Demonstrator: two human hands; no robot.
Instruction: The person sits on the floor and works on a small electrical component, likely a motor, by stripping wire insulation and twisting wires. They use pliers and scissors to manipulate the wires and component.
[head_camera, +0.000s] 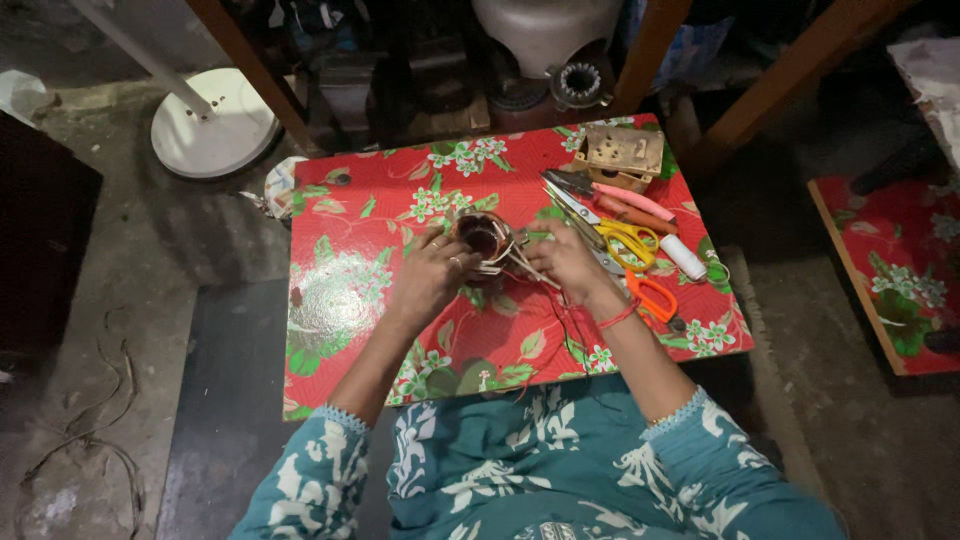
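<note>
Left hand (432, 272) is cupped around the near-left side of the coil (482, 240), fingers curled and pressed on it, so it's gripping and steadying the thing. The coil is a small round stator-looking piece with dark reddish copper winding, sitting on the table (340, 300) about mid-way across, a bit toward the far side. Right hand (567, 258) is just right of the coil, fingers pinched shut on the pale leads (522, 262) sticking out of it. Can't quite tell how many strands are in the pinch, it's small and a bit blurry.

Thin red wire (560, 325) trails from the coil toward the near edge, under the right wrist.

My read: this is the lead-dressing stage, winding looks already in place and the ends are being sorted or pulled. Whatever comes next needs the left hand holding the coil firm and a gentle pull on the right, since thin wire kinks or snaps easily.

Further right, well within reach: yellow scissors (628, 242), orange scissors (652, 296), a pink-handled tool (630, 200), a white roll (683, 257). Wooden block (624, 155) sits at the far right corner.
</note>
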